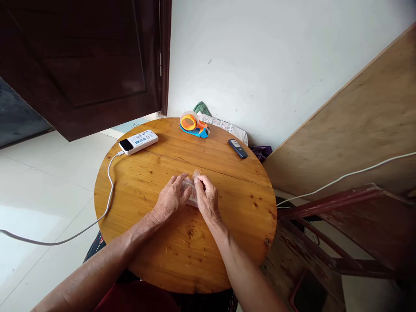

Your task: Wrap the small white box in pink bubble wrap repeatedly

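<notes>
On the round table (156,255), both hands meet at the centre, the left hand (169,200) at nine o'clock of the small packet (191,197), the right hand (206,198) at three o'clock. The power bank (138,141) lies at eleven o'clock, the tape dispenser (193,124) at twelve, the remote (237,148) at one.

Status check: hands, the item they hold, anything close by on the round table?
Left hand and right hand both pinch small clear plastic packet. Packet low over round wooden table. Orange-and-blue tape dispenser far side, apart.
</notes>
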The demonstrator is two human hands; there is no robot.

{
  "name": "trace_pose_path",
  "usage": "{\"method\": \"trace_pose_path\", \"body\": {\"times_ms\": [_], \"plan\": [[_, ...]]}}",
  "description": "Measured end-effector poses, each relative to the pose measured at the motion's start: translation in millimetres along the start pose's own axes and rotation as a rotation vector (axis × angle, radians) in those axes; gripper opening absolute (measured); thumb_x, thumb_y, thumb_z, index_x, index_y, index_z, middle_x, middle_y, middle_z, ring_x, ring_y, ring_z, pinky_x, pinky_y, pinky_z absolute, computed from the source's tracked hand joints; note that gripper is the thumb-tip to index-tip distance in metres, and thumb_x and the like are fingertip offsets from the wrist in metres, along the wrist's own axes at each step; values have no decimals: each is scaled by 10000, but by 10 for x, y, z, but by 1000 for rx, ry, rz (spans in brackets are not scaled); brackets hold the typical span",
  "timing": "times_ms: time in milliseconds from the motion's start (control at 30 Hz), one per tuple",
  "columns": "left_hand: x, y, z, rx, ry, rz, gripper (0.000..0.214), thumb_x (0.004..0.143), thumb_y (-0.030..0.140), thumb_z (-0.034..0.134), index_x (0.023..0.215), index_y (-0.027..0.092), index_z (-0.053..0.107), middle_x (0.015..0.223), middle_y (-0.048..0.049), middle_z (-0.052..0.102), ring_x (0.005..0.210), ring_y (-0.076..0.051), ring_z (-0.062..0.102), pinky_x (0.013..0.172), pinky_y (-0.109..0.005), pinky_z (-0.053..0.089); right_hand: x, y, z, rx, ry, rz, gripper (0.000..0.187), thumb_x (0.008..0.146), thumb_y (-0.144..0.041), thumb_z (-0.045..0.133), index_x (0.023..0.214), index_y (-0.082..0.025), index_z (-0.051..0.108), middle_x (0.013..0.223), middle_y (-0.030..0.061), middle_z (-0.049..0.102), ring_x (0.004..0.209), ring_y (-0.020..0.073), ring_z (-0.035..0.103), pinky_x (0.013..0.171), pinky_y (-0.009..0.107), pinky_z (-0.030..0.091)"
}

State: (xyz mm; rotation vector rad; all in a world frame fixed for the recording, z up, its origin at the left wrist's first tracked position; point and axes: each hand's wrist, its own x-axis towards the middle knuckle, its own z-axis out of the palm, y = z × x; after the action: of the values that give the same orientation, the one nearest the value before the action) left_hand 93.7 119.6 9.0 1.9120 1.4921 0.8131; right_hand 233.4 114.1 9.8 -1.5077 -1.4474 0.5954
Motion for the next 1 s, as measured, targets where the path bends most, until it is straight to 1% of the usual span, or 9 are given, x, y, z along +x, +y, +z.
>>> {"method": "trace_pose_path", "body": {"times_ms": [67,133,233,300,367,533,767,867,1000], "plan": [[-30,-34,-6,-22,49,40,390,921,318,529,1292,203,563,1190,-107,618,976,-221,633,901,-382,526,15,26,27,-19,13,-6,281,953,-397,440,784,-229,591,690,-14,605,644,162,527,640,252,410],[-78,-73,-30,-71,74,113,341,941,344,515,1245,210,589,1214,-107,603,1050,-226,619,936,-386,520,24,48,42,-32,18,-11,271,951,-397,446,791,-233,591,703,-6,622,660,169,543,652,256,417],[-150,-113,-72,-70,77,262,370,899,370,592,1238,221,591,1274,-112,574,1154,-254,576,994,-418,490,28,59,44,-24,15,-11,258,946,-399,449,802,-236,589,727,0,637,680,176,558,666,263,426],[-175,-124,-86,-20,75,334,378,862,335,631,1221,220,598,1285,-112,575,1147,-264,570,1011,-442,471,26,47,37,-12,18,-12,249,940,-397,448,813,-233,587,740,1,637,694,176,560,680,266,429],[-175,-128,-88,17,67,366,345,852,303,633,1183,208,615,1256,-113,595,1098,-259,582,1002,-445,469,25,25,29,16,17,-10,245,933,-401,452,819,-229,584,753,1,638,707,173,561,690,265,434],[-123,-140,-93,9,42,360,331,827,307,652,1142,207,636,1191,-102,629,1056,-259,590,961,-425,485,37,-15,7,84,28,-8,246,925,-416,451,822,-232,578,764,0,631,727,168,564,703,259,450],[-93,-140,-96,-80,30,316,318,808,279,667,1118,209,649,1160,-83,642,1079,-250,597,958,-394,488,37,10,-50,-26,-23,-53,210,935,-365,447,839,-229,575,763,12,649,713,173,586,706,273,454],[-91,-150,-90,-91,23,302,320,816,290,671,1127,220,647,1168,-79,643,1091,-247,596,962,-392,487,34,16,-53,-34,-38,-71,163,909,-327,478,858,-230,599,793,22,683,726,180,616,713,281,474],[-82,-161,-85,-109,8,316,328,832,299,667,1149,218,640,1174,-86,645,1110,-252,593,978,-404,482,46,12,-32,28,-82,-60,136,877,-330,543,895,-228,633,793,17,701,681,172,641,701,279,503]]}}
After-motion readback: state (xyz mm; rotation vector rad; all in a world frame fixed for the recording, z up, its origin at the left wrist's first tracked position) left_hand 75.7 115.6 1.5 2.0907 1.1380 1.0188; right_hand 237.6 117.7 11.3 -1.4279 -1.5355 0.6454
